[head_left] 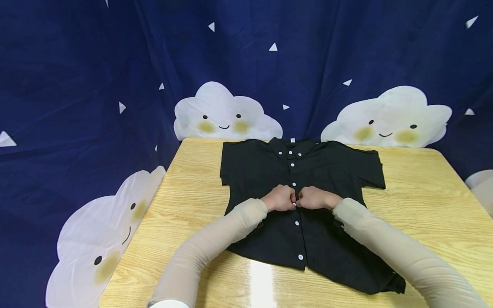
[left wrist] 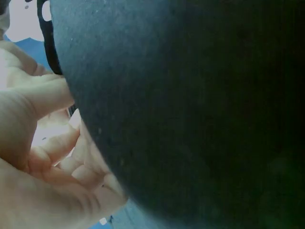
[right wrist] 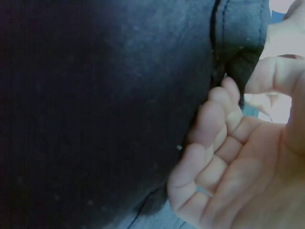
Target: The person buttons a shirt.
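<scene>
A black short-sleeved shirt point(head_left: 254, 171) lies front up, its collar at the far side and white buttons down its middle. My left hand point(head_left: 280, 198) pinches the front edge beside a white button point(head_left: 294, 205). Opposite it, my right hand point(head_left: 315, 198) pinches the other side of the placket, fingertips almost meeting the left ones. In the right wrist view, curled fingers point(right wrist: 205, 124) press against the dark cloth point(right wrist: 95, 119). Dark fabric fills most of the left wrist view and hides part of the left hand point(left wrist: 43, 191). Below the hands, the two front edges lie slightly apart.
The shirt lies on a light wooden table point(head_left: 192, 171). Its lower right hem point(head_left: 393, 282) is bunched near the right sleeve. A dark blue curtain point(head_left: 246, 51) with white clouds hangs behind and to the left.
</scene>
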A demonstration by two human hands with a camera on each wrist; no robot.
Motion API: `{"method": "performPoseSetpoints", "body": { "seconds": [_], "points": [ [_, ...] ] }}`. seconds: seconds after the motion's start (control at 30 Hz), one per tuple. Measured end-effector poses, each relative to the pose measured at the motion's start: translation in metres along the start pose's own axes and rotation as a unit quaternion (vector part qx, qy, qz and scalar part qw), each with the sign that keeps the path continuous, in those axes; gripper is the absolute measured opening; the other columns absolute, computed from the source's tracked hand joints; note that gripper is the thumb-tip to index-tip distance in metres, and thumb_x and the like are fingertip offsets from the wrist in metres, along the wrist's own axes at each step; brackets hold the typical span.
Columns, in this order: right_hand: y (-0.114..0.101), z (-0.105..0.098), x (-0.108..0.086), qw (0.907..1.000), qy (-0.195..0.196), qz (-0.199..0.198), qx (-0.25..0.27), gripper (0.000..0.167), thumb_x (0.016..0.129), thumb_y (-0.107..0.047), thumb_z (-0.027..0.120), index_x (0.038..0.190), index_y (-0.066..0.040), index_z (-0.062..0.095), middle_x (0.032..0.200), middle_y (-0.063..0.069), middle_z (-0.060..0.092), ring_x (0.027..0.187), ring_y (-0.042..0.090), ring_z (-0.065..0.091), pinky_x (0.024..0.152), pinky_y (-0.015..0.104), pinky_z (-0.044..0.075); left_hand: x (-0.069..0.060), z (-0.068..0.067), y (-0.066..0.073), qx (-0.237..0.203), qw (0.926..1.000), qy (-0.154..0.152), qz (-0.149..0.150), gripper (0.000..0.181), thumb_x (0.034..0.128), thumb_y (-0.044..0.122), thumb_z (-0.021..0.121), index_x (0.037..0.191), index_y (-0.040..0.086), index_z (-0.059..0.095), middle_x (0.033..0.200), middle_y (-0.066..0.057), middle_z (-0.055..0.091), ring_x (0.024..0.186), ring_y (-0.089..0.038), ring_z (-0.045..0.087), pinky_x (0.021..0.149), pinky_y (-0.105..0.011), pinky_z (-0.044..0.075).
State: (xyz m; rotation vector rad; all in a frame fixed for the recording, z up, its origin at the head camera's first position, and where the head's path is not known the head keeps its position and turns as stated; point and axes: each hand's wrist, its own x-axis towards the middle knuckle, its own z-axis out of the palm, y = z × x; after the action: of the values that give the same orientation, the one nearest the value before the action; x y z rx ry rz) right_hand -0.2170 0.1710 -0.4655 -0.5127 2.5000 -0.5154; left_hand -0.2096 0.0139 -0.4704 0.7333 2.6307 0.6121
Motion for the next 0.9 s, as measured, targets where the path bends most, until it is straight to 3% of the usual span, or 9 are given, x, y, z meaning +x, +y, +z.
{"method": "performPoseSetpoints", "body": {
  "seconds": [0.17,0.33,0.47,0.63,0.73,0.9],
  "points": [
    [-0.002,0.002,-0.002,0.9998,0.022,0.004,-0.001,0.031,0.086,-0.019,0.057,0.055,-0.015,0.052,0.052,-0.004,0.039,0.045,0.012,0.036,0.046,0.024,0.029,0.001,0.002,0.002,0.024,0.9997,0.007,0.007,0.015,0.0830,0.018,0.071,0.072,0.016,0.061,0.067,0.007,0.056,0.062,-0.010,0.053,0.054,-0.019,0.040],
    [-0.009,0.003,-0.006,0.9980,0.057,0.020,-0.021,0.032,0.084,-0.020,0.060,0.053,-0.016,0.051,0.051,-0.003,0.040,0.045,0.013,0.040,0.045,0.025,0.030,0.001,0.002,0.003,0.021,0.9994,0.029,-0.001,0.017,0.0824,0.018,0.072,0.070,0.016,0.061,0.066,0.007,0.055,0.062,-0.009,0.053,0.054,-0.019,0.040],
    [-0.012,0.002,-0.009,0.9975,0.058,0.023,-0.033,0.029,0.079,-0.017,0.061,0.052,-0.016,0.049,0.050,-0.003,0.040,0.044,0.013,0.040,0.044,0.025,0.030,-0.001,0.001,0.005,0.010,0.9994,0.031,-0.008,0.021,0.0838,0.013,0.066,0.065,0.015,0.058,0.062,0.006,0.052,0.057,-0.010,0.050,0.051,-0.020,0.038],
    [-0.012,0.001,-0.010,0.9984,0.052,0.021,0.002,0.030,0.080,-0.011,0.058,0.052,-0.016,0.048,0.049,-0.003,0.045,0.042,0.011,0.041,0.044,0.024,0.031,-0.002,-0.002,0.009,-0.029,0.9987,0.002,-0.042,0.035,0.0882,0.008,0.054,0.054,0.012,0.047,0.052,0.000,0.042,0.045,-0.014,0.042,0.045,-0.022,0.033],
    [-0.012,0.001,-0.010,0.9974,0.063,0.021,0.028,0.031,0.080,-0.009,0.061,0.051,-0.015,0.051,0.049,-0.002,0.051,0.043,0.011,0.046,0.044,0.023,0.033,-0.004,-0.003,0.011,-0.031,0.9977,-0.004,-0.060,0.040,0.0898,0.010,0.051,0.051,0.013,0.042,0.049,0.000,0.038,0.042,-0.013,0.039,0.043,-0.022,0.031],
    [-0.010,0.002,-0.009,0.9946,0.086,0.025,0.052,0.029,0.080,-0.009,0.063,0.052,-0.011,0.057,0.051,-0.001,0.057,0.045,0.012,0.052,0.045,0.024,0.038,-0.001,-0.003,0.011,-0.067,0.9938,-0.009,-0.088,0.042,0.0927,0.013,0.052,0.051,0.013,0.045,0.049,0.001,0.043,0.042,-0.012,0.040,0.042,-0.022,0.031]
  ]
}}
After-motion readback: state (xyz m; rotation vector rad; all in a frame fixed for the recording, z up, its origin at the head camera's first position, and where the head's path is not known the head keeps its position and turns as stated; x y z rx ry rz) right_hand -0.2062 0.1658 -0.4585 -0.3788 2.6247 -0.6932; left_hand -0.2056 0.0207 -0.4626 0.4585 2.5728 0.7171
